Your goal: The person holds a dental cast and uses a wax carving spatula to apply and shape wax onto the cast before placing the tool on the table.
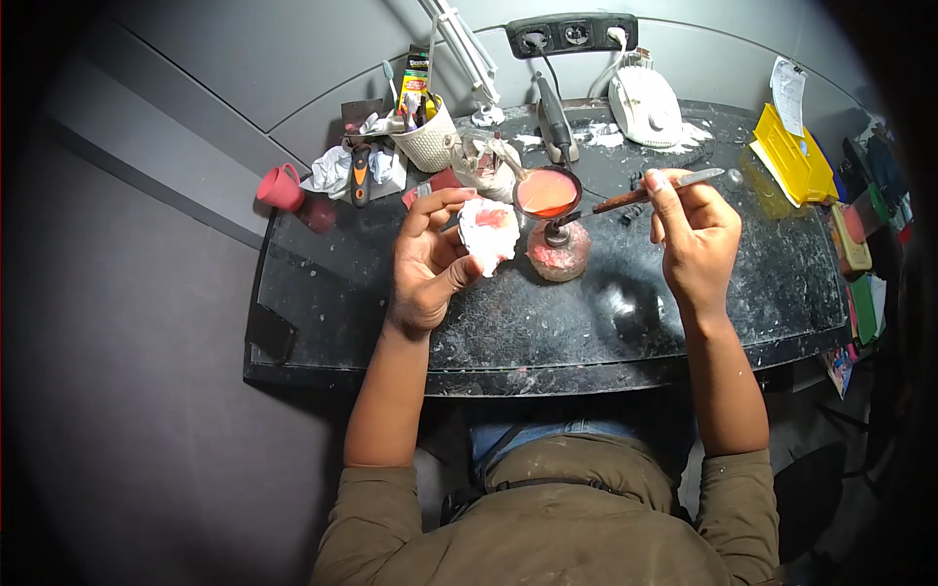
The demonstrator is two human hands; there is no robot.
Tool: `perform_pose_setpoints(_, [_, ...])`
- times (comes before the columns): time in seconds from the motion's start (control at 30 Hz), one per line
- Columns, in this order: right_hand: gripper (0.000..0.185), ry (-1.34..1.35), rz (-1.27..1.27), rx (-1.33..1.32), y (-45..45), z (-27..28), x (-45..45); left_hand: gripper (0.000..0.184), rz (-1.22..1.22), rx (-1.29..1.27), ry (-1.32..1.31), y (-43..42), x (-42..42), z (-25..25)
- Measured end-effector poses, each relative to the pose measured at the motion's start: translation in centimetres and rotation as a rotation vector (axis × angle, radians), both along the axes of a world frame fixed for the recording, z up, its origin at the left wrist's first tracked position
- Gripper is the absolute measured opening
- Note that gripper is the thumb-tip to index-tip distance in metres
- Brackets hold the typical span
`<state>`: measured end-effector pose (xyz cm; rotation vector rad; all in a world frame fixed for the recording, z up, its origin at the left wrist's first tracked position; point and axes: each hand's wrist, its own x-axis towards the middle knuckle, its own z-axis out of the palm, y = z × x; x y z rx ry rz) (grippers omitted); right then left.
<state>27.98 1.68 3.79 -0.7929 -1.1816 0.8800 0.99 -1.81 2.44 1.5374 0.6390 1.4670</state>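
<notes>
My left hand (427, 259) holds a white plaster piece (490, 234) with a pink patch on it between thumb and fingers. Pinched in my right hand (699, 230) is a thin knife (620, 200) with a brown handle and a metal blade. The handle end points left, near a round pan of pink-red material (547, 193). Under the pan stands a glass burner (558, 252), pinkish and faceted; whether a flame burns cannot be made out.
A pink cup (281, 188), an orange-black tool (361, 176) and a woven holder (428, 139) stand back left. Behind are a rotary tool (554, 117), a white device (647, 107) and a power strip (575, 36). A yellow tray (793, 161) lies right.
</notes>
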Motion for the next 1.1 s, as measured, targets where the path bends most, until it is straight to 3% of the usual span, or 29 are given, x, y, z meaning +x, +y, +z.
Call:
perform_pose_setpoints(0.3, [0.013,-0.005,0.004,-0.002,-0.2,0.1,0.1,0.067,-0.042,-0.022,-0.044,-0.3,0.5,0.5])
perform_pose_setpoints(0.37, [0.013,0.119,0.163,0.01,-0.5,0.5,0.3,0.066,-0.065,-0.035,-0.027,-0.4,0.5,0.5])
perform_pose_setpoints(0.5, [0.012,0.095,0.236,0.048,-1.1,0.3,-0.5,0.064,-0.104,-0.042,-0.007,-0.5,0.9,0.4])
perform_pose_setpoints(1.1, [0.011,0.053,0.189,-0.068,-1.8,0.2,-1.7,0.066,-0.077,-0.02,0.081,-0.2,0.6,-0.6])
